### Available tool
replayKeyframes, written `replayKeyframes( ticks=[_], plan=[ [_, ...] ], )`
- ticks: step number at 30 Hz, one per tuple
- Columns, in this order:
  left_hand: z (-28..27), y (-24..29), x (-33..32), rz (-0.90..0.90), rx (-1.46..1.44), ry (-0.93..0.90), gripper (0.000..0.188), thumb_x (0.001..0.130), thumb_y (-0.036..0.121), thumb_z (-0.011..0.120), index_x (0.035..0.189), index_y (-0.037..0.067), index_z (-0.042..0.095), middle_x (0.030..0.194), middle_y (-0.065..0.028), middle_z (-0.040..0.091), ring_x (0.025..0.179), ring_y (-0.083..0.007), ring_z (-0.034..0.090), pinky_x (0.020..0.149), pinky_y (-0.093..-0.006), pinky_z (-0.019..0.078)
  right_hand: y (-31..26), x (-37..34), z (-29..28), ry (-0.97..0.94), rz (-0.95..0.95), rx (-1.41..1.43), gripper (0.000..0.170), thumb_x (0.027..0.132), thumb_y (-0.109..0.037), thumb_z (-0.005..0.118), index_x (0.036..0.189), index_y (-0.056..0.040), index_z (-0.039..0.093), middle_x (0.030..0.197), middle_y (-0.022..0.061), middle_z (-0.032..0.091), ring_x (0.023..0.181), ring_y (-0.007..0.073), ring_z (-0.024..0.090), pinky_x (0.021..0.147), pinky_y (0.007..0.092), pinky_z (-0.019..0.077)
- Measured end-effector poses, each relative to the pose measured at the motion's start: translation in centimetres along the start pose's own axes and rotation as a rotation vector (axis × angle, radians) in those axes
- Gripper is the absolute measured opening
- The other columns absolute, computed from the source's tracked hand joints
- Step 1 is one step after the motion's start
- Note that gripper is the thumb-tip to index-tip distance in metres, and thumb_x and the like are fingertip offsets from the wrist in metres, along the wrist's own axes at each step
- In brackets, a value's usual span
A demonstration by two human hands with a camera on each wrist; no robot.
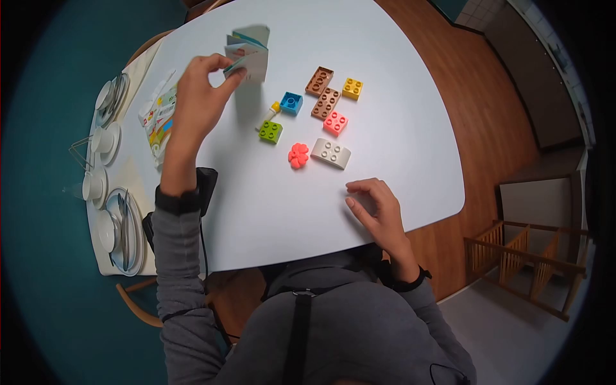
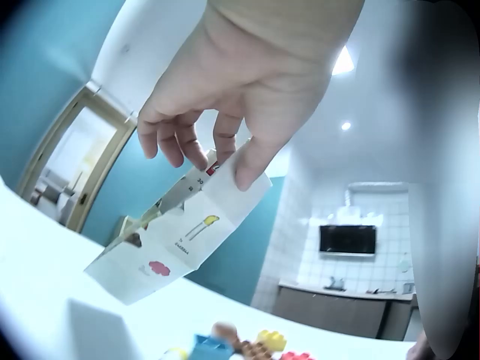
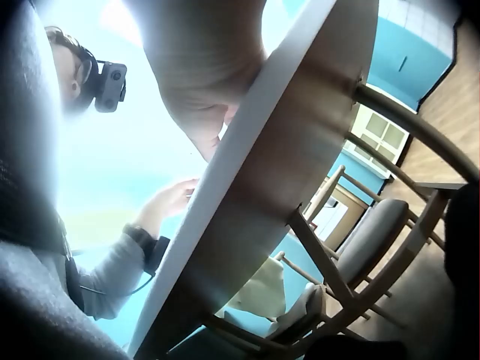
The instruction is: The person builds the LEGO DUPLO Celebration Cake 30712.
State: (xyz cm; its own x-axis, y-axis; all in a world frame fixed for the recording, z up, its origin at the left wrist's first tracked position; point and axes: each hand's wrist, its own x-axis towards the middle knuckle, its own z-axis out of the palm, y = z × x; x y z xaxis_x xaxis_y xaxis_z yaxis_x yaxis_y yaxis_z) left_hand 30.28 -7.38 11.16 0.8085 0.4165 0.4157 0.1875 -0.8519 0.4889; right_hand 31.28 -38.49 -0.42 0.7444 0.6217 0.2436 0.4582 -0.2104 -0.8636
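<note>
My left hand [image 1: 204, 96] pinches a folded paper leaflet [image 1: 250, 61] between thumb and fingers, above the table's far left part. In the left wrist view the leaflet [image 2: 180, 232] hangs partly unfolded, with a candle and a pink shape printed on it. My right hand [image 1: 378, 212], fingers loosely bent, holds nothing near the table's front edge. Between the hands lie a white arched brick [image 1: 331, 154], a pink flower piece [image 1: 298, 156], a green brick [image 1: 271, 131], a blue brick [image 1: 291, 102], a pink brick [image 1: 335, 123], a yellow brick [image 1: 352, 88], brown bricks [image 1: 326, 103] and a candle piece [image 1: 271, 111].
A colourful packet [image 1: 160, 125] lies left of my left forearm. Along the left side stand white cups [image 1: 94, 186] and plates [image 1: 133, 247] with cutlery on a cloth. A wooden rack [image 1: 526, 256] stands on the floor at the right.
</note>
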Motion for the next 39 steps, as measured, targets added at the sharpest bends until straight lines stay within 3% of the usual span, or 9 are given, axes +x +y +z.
replayKeyframes(
  ticks=[4,11,15,19,20,23,28,33,39],
  plan=[
    [-4.5,5.1,-4.0,0.167,-0.234,0.079,0.020,0.078,0.018,0.073,0.088,0.002,0.066,0.109,-0.0105,0.056,0.098,-0.0224,0.058,0.089,-0.0344,0.0450,0.0,-0.3,0.8,0.090,0.042,0.153,0.041,0.078,-0.014,0.073,0.114,-0.0029,0.056,0.108,0.0129,0.059,0.099,0.0236,0.057,0.082,0.0339,0.0465],
    [-2.9,10.4,-9.3,-0.079,-0.901,0.057,0.018,0.075,0.010,0.075,0.083,0.001,0.062,0.124,-0.0159,0.045,0.120,-0.0265,0.044,0.098,-0.0425,0.0396,-2.9,-1.1,3.3,0.217,-0.268,0.262,0.087,0.071,-0.016,0.081,0.139,-0.0040,0.027,0.134,0.0192,0.042,0.119,0.0264,0.048,0.093,0.0353,0.0441],
    [-2.3,10.6,-7.7,0.012,-0.738,-0.052,0.024,0.077,0.019,0.073,0.092,0.001,0.067,0.127,-0.0192,0.052,0.121,-0.0284,0.046,0.102,-0.0450,0.0336,-3.3,-2.2,2.7,-0.046,-0.137,0.759,0.078,0.077,-0.010,0.075,0.138,-0.0043,0.027,0.133,0.0171,0.043,0.117,0.0245,0.054,0.097,0.0345,0.0424],
    [-0.5,10.9,-8.5,0.042,-0.783,-0.035,0.015,0.078,0.016,0.072,0.081,0.004,0.064,0.128,-0.0194,0.051,0.125,-0.0297,0.041,0.104,-0.0463,0.0272,-3.9,-1.9,2.7,-0.091,-0.051,0.754,0.083,0.078,-0.012,0.076,0.141,-0.0040,0.023,0.135,0.0172,0.041,0.122,0.0264,0.049,0.100,0.0373,0.0397],
    [0.4,11.1,-9.0,-0.043,-1.001,-0.071,0.016,0.078,0.008,0.074,0.082,0.000,0.061,0.128,-0.0154,0.039,0.122,-0.0275,0.043,0.097,-0.0466,0.0440,-4.0,-1.8,2.9,-0.092,-0.046,0.755,0.083,0.078,-0.012,0.076,0.141,-0.0040,0.023,0.135,0.0172,0.041,0.122,0.0264,0.049,0.100,0.0373,0.0397],
    [1.5,11.0,-10.1,-0.100,-1.039,-0.106,0.021,0.077,0.008,0.075,0.091,0.002,0.061,0.130,-0.0152,0.035,0.124,-0.0290,0.040,0.097,-0.0465,0.0443,-4.1,-1.4,3.6,-0.100,-0.040,0.741,0.092,0.076,-0.016,0.078,0.143,-0.0045,0.016,0.138,0.0176,0.037,0.127,0.0287,0.043,0.103,0.0384,0.0368],
    [2.3,11.4,-11.8,-0.131,-0.938,-0.272,0.049,0.079,0.035,0.071,0.114,0.004,0.056,0.138,-0.0194,0.032,0.133,-0.0334,0.029,0.104,-0.0478,0.0335,-4.4,-0.9,4.0,-0.141,0.011,0.689,0.098,0.077,-0.016,0.077,0.144,-0.0056,0.007,0.137,0.0178,0.035,0.130,0.0270,0.038,0.105,0.0392,0.0335],
    [2.1,9.9,-11.7,-0.184,-1.060,-0.311,0.041,0.092,0.038,0.053,0.113,0.004,0.059,0.133,-0.0197,0.037,0.128,-0.0320,0.036,0.104,-0.0422,0.0317,-4.4,-0.3,3.6,0.100,0.282,1.059,0.060,0.093,-0.002,0.051,0.140,0.0010,0.014,0.132,0.0175,0.042,0.121,0.0193,0.046,0.099,0.0301,0.0397],
    [0.7,7.3,-14.1,-0.243,-0.954,-0.249,0.028,0.090,0.024,0.058,0.107,0.003,0.061,0.132,-0.0177,0.040,0.127,-0.0338,0.040,0.103,-0.0431,0.0340,-0.9,-0.5,1.0,0.203,0.390,0.913,0.052,0.093,-0.005,0.053,0.136,0.0028,0.025,0.122,0.0156,0.055,0.112,0.0157,0.053,0.095,0.0280,0.0411]
  ],
)
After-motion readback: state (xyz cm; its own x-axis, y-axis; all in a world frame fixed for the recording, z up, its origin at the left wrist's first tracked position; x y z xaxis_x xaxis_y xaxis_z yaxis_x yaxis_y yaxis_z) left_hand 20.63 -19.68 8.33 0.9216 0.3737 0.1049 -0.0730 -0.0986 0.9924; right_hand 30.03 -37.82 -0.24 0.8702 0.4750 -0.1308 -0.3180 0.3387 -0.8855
